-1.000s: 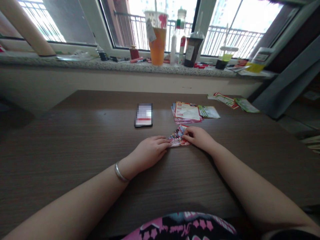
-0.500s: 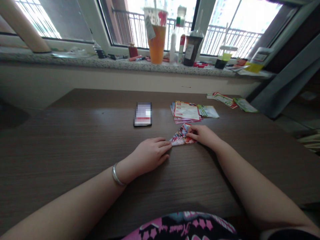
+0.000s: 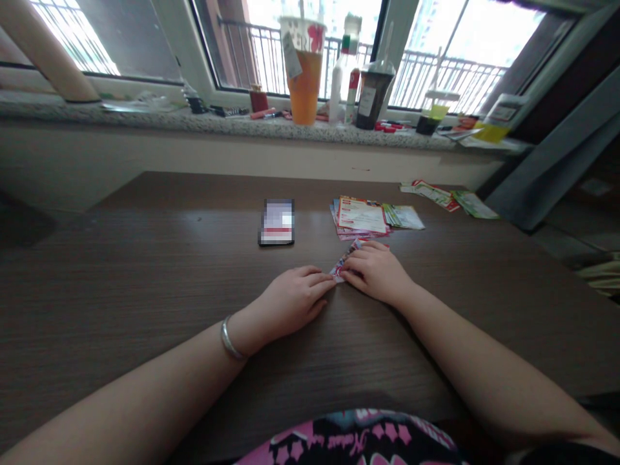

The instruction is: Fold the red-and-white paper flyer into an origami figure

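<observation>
A small folded paper with a colourful print lies on the dark wooden table, mostly covered by my right hand. My left hand, with a silver bangle at its wrist, rests on the table with fingers stretched out. Its fingertips touch the paper's lower left corner. Over the paper lies my right hand, its fingers curved and closed onto the sheet, the thumb near the lower edge. The two hands' fingertips are close together at that corner.
Behind the paper is a stack of printed sheets, with green-white slips beside it. A phone with a blurred screen lies to the left. More paper strips lie far right. Cups, including an orange drink, and bottles line the windowsill.
My right hand has slid left and down over the paper, nearer my left fingertips, and covers more of it. My left hand has barely moved.
</observation>
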Demonstrator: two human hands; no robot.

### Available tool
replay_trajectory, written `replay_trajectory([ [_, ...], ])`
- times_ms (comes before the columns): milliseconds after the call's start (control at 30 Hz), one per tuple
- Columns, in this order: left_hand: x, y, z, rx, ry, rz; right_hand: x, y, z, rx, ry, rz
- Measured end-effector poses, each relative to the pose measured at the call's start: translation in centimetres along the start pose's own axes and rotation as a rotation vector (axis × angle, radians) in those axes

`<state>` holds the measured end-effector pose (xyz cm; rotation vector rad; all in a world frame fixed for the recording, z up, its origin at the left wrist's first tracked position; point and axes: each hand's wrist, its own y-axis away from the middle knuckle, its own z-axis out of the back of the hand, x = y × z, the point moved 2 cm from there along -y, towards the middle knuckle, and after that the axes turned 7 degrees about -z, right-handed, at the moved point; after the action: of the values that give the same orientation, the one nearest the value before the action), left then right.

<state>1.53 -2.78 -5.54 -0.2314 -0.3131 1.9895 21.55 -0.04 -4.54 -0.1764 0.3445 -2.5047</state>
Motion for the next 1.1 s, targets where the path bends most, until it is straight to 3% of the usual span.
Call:
replay_trajectory([
  [133, -0.1, -0.1, 0.1, 0.012, 0.005, 0.004, 1.0, -0.1, -0.2, -0.004, 0.001, 0.007],
  [433, 0.0, 0.0, 0.1, 0.045, -0.026, 0.023, -0.8, -0.6, -1.7, 0.043, -0.227, -0.101],
  [1100, -0.5, -0.5, 0.4, 0.102, -0.156, 0.061, -0.8, -1.3, -2.2, 0.104, -0.101, -0.222],
])
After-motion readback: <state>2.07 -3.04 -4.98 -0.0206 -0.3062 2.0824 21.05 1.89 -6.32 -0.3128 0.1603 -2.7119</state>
